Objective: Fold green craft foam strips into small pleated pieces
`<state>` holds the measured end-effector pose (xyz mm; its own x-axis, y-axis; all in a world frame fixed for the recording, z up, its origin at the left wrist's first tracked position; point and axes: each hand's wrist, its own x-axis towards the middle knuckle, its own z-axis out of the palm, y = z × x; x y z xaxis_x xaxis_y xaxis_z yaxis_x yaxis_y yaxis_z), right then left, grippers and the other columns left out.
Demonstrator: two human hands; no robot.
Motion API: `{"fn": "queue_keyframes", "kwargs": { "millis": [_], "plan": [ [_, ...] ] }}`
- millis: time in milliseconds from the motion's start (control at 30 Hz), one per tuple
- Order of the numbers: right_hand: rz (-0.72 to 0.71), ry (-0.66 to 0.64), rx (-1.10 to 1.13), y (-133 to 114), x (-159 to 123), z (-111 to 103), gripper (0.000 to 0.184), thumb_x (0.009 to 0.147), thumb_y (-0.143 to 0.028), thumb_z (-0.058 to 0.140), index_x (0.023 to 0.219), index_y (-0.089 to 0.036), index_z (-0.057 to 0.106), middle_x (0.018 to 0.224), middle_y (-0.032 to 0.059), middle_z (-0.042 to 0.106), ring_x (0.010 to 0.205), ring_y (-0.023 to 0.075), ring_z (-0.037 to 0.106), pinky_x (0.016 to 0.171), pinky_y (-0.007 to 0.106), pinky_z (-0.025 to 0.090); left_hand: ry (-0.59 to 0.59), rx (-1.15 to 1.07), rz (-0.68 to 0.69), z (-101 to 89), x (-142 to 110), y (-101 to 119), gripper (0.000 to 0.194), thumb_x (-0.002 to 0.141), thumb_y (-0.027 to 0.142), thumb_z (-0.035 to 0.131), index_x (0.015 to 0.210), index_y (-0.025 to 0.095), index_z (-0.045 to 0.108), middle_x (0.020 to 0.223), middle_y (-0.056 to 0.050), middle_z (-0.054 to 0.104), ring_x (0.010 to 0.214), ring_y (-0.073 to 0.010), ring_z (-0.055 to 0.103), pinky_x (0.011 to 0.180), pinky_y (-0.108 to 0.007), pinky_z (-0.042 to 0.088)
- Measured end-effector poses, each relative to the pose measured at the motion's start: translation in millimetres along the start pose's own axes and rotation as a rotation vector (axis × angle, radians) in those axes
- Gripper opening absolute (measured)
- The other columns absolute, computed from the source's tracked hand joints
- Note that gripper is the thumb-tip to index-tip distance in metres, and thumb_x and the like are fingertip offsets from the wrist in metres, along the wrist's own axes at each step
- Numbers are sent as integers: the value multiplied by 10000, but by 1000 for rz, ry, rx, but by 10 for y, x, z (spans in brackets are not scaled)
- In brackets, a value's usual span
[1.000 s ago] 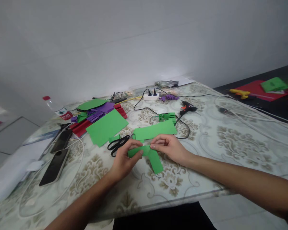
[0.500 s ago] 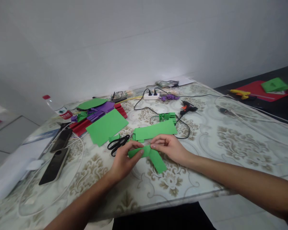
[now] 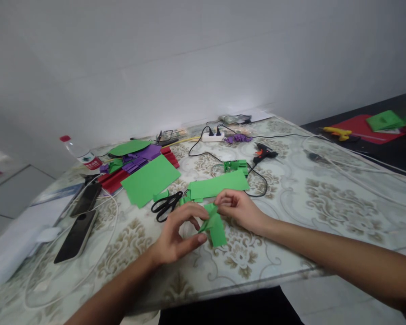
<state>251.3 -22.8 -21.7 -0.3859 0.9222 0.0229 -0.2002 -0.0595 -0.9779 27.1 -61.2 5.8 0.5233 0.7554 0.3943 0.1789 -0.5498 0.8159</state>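
Observation:
A green strip of foam or paper is folded and bent in front of me, near the table's front edge. My right hand pinches its upper end between thumb and fingers. My left hand is open at the strip's left side; its thumb and fingers are apart, the index fingertip against the folded green piece. Black-handled scissors lie just beyond my left hand. Behind both hands is a wide green strip, with a small pile of cut green pieces past it.
A large green sheet overlaps red and purple pieces at left, near a bottle. Two phones and a white cable lie left. A black glue gun and a power strip are farther back; a yellow glue gun is right.
The green strip's left part has been folded over toward the right. My left thumb and fingers have spread apart from their pinch on it; my right hand has stayed nearly in place.

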Motion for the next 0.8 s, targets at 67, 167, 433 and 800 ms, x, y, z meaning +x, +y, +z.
{"fn": "queue_keyframes", "kwargs": {
  "millis": [67,167,433,800],
  "plan": [
    [-12,5,-8,12,7,-6,216,666,-256,815,769,-175,644,741,-6,666,660,122,600,632,244,446,-57,5,42,-14,7,17,324,873,418,673,1106,194,692,1107,-141,641,974,-245,616,799,-350,542],
    [-21,4,-3,29,13,-12,181,681,-254,793,746,-177,643,770,6,677,702,139,620,681,267,476,-49,-23,22,-10,9,2,379,931,501,556,1082,182,695,1104,-148,626,952,-242,609,784,-354,541],
    [-39,-68,-39,21,-6,2,169,726,-288,781,739,-172,659,787,29,711,759,162,656,735,294,495,121,-24,-353,94,54,-159,270,966,433,551,966,173,621,797,-26,618,654,-127,570,578,-230,494],
    [-129,-55,-255,24,-29,4,72,820,-211,629,836,-170,686,924,63,694,780,173,620,681,287,471,60,51,-359,84,42,-189,313,986,431,504,842,165,584,699,-8,612,599,-111,556,561,-215,454]
  ]
}}
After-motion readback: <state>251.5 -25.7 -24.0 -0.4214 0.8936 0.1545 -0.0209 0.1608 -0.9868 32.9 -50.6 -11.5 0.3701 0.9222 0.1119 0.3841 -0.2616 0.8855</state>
